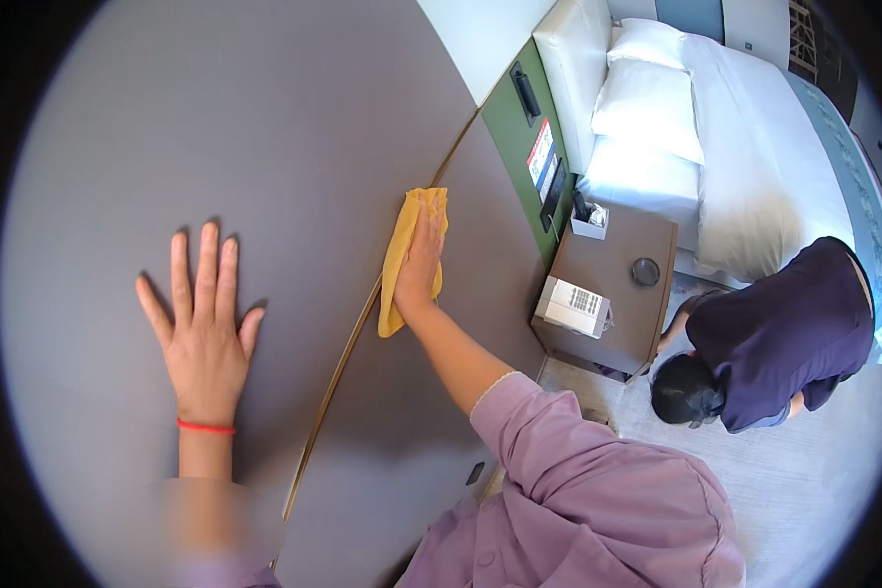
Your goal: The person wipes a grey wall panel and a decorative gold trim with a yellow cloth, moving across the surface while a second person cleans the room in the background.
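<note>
My left hand, with a red band at the wrist, lies flat on a smooth grey-brown wall panel, its fingers spread and nothing in it. To the right, my right hand presses a folded yellow cloth against the panel. The cloth lies across a thin gold trim strip that runs at a slant down the surface. A small dark fitting sits low on the panel, below my right forearm.
At right, a nightstand holds a telephone, a round dark dish and a white box. A person in dark clothes bends beside the bed. A black wall lamp is on the green panel.
</note>
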Demonstrator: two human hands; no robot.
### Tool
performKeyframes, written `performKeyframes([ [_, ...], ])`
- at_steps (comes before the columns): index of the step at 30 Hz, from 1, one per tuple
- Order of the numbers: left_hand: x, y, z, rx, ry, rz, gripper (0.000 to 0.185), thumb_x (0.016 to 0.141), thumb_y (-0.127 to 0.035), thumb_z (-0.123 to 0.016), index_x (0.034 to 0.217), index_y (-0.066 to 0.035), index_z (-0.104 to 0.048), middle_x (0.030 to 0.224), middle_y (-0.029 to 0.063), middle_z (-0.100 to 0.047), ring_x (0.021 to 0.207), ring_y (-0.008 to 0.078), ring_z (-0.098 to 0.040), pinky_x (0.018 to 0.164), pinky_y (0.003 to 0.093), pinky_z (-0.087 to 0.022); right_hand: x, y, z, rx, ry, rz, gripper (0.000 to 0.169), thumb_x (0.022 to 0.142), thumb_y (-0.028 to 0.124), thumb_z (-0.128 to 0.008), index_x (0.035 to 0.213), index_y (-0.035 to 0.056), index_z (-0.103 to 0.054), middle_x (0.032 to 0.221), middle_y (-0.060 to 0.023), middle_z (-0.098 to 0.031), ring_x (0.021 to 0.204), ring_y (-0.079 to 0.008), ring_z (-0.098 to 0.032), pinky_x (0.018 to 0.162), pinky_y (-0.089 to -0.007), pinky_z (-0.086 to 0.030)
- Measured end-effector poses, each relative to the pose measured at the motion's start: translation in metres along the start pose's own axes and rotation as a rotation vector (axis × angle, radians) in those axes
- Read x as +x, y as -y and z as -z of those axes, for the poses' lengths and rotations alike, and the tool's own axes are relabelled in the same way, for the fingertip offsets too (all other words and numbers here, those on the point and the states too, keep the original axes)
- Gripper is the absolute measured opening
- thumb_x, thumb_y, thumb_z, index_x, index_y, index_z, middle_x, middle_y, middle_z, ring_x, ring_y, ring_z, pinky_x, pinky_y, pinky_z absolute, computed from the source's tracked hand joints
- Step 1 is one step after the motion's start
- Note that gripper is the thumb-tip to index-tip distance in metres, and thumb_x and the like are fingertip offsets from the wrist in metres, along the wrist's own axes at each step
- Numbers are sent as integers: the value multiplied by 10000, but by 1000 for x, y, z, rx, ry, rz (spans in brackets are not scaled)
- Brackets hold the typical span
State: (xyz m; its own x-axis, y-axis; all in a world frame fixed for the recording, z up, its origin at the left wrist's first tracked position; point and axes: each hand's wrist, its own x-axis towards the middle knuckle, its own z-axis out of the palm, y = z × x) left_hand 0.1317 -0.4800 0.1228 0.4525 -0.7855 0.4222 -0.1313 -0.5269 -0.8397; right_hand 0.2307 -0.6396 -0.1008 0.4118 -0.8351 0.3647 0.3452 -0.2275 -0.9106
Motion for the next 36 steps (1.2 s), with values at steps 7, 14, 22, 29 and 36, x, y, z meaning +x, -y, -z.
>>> performKeyframes([
  [7,100,-57,-17,-38,-17,-103,742,849,-442,-604,1473,-163,-317,1560,-11,-221,1446,237,-174,1147,560,-149,90,-40,7,-1,-18,14,496,996,126,-323,1485,133,-240,1547,-153,-218,1441,-354,-143,1141,-531,-118],
  [14,164,-108,-29,-40,9,-217,701,873,-447,-575,1469,-172,-326,1559,-20,-209,1445,227,-166,1149,563,-154,172,-65,15,-26,-56,-20,489,1003,154,-301,1485,114,-230,1544,-179,-212,1433,-378,-148,1133,-557,-111],
  [22,193,-139,-39,-32,8,-260,668,882,-435,-561,1456,-164,-350,1552,-21,-230,1441,222,-182,1140,586,-149,31,-40,29,-67,180,112,573,942,156,-435,1489,124,-268,1554,-194,-166,1432,-409,-133,1125,-582,-74],
  [29,188,-141,-42,-33,20,-242,673,874,-427,-573,1454,-164,-354,1553,-26,-229,1443,218,-182,1136,593,-136,100,-58,27,166,91,-29,549,967,190,-372,1486,65,-243,1561,-147,-182,1440,-337,-156,1153,-507,-55],
  [36,190,-141,-42,-23,23,-244,681,871,-424,-580,1460,-172,-348,1557,-29,-222,1442,216,-184,1133,594,-149,171,-172,23,441,-152,-279,489,1024,323,-270,1422,47,-334,1397,-80,-383,1298,-226,-331,1091,-374,-199],
])
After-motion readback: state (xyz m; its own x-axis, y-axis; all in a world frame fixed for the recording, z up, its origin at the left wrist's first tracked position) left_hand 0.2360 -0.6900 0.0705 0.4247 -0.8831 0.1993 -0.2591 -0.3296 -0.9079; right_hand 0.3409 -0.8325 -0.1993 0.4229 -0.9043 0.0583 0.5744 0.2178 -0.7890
